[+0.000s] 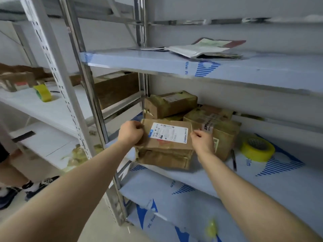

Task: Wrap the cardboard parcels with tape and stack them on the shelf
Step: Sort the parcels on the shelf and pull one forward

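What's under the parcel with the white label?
The labelled parcel lies on another taped brown parcel, which rests on the shelf. That lower parcel's top is covered.

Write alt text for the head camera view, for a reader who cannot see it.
Two bare hands, left hand and right hand, grip opposite ends of a labelled cardboard parcel lying on another parcel on a metal shelf. More taped parcels sit behind it, a yellow tape roll and a pen to the right.
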